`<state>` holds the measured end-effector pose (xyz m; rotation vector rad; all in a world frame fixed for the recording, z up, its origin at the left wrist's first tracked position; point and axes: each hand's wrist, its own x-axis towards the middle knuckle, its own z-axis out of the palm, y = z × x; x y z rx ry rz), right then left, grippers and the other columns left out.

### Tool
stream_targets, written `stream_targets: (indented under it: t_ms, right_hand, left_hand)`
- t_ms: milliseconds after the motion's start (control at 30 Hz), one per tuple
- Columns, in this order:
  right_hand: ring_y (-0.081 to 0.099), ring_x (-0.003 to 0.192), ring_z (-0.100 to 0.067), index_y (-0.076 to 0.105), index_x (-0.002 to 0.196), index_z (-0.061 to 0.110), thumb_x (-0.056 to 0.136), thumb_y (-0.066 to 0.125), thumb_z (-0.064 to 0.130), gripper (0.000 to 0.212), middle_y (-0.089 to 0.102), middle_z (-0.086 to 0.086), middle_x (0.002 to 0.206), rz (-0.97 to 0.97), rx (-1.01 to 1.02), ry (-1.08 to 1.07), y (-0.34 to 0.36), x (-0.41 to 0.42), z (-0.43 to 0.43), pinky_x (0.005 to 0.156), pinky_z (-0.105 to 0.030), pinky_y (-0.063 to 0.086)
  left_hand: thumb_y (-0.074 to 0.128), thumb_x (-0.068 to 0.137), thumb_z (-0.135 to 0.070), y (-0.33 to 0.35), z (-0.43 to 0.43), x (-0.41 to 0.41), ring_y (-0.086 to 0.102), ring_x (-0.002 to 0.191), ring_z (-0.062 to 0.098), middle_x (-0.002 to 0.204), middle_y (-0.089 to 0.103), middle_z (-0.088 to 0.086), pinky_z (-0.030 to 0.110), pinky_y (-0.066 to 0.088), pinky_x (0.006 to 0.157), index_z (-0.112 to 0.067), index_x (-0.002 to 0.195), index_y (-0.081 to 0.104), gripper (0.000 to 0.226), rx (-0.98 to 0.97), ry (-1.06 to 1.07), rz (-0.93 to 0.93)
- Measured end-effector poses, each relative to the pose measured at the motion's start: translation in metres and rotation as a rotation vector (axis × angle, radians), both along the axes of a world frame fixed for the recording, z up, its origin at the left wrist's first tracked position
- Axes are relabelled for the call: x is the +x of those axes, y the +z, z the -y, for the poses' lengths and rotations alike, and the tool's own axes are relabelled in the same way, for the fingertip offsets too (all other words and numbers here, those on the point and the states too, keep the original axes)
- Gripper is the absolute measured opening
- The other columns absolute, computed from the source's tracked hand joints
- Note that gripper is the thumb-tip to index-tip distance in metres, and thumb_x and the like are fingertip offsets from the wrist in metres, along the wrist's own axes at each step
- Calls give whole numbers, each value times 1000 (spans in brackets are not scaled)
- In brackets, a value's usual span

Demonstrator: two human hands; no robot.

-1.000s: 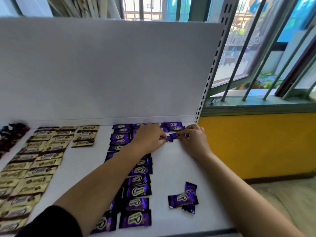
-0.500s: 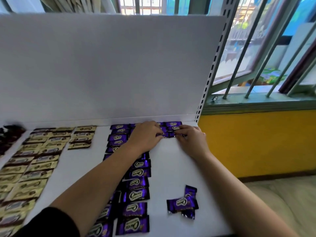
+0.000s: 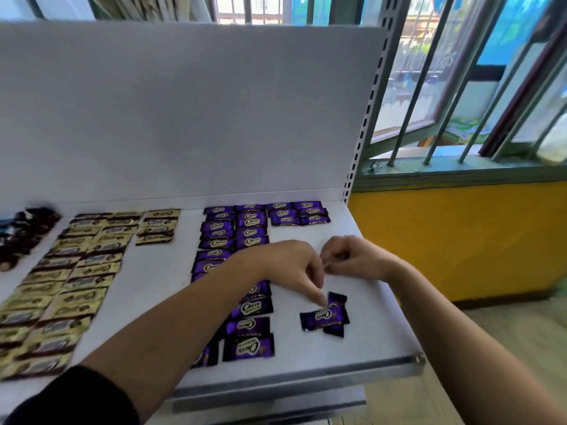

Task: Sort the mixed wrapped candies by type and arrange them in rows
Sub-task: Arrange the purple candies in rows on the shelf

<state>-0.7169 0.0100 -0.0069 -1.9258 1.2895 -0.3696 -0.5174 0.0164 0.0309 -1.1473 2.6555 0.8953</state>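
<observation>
While the left hand (image 3: 285,266) reaches down with fingers extended, one fingertip touching the top wrapper of the small heap of loose purple candies (image 3: 322,317) without pinching it, the right hand (image 3: 359,259) hangs just beyond, fingers curled; I cannot tell whether it holds anything. Sorted purple rows (image 3: 248,228) lie further left, then gold rows (image 3: 76,271), on the white shelf (image 3: 306,354).

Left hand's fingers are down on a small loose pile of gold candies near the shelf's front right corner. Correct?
No: in the head view the loose pile touched by the left hand is purple, not gold. The rest holds.
</observation>
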Motion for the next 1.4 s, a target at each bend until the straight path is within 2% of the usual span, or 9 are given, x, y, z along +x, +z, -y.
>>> stream_targets:
  t_ms: [100,300,533,700,867,1033,1167,1300,1400]
  right_hand:
    - [58,100,-8,70,82,52,71,67,28,26,56,13,109,-90,38,122,6,-4,-19,92,-30,49]
    - [50,102,-3,63,91,58,80,72,20,41,51,15,113,-219,6,190,13,-7,-52,88,-15,43]
    - [57,95,-6,71,89,39,75,80,31,19,53,15,106,-238,11,20,11,-20,-63,87,-26,51]
    - [59,87,-9,69,92,35,82,75,30,12,58,13,98,-224,-253,-278,-7,-37,-40,76,-20,50]
    - [50,103,-14,72,104,38,90,66,28,18,58,14,106,-256,-427,-328,-23,-28,-2,91,-37,42]
    - [44,124,-19,73,105,32,91,64,25,18,54,6,134,-226,-466,-296,-26,-7,34,105,-38,35]
    - [41,135,-16,72,106,26,90,62,17,20,48,1,145,-156,-468,-255,-33,2,53,111,-25,29]
    - [44,134,-15,66,106,22,92,57,14,19,49,0,145,-193,-455,-202,-32,7,58,103,-16,31]
    - [50,128,-18,63,108,20,93,54,14,19,52,2,141,-188,-457,-207,-34,9,58,95,-21,38]
  left_hand:
    - [82,66,-53,-3,-18,-5,61,88,4,94,67,-14,28,54,80,-26,89,73,36,49,-22,22]
    - [80,75,-38,-12,-36,-4,60,77,7,84,64,-10,18,43,61,-24,90,70,22,-4,-43,2]
    - [73,79,-33,-14,-28,7,58,78,7,84,61,-12,22,45,63,-21,95,66,21,-121,-8,8]
    - [63,86,-41,-21,-6,13,55,92,11,96,65,-11,28,34,77,-31,110,63,26,-398,93,13]
    - [57,91,-40,-32,27,13,50,109,18,111,58,-4,35,37,93,-32,116,67,28,-569,170,23]
    - [56,92,-40,-38,54,25,45,120,17,128,55,-8,36,37,98,-31,116,68,28,-557,203,-17]
    - [55,93,-38,-41,69,32,44,126,17,135,53,-6,37,36,102,-29,117,68,29,-543,205,-26]
    - [56,92,-35,-49,81,40,43,133,16,143,48,-4,36,36,107,-28,116,67,27,-498,225,-73]
    - [56,91,-33,-52,84,42,51,121,15,128,58,-6,36,42,100,-26,111,65,24,-467,222,-99]
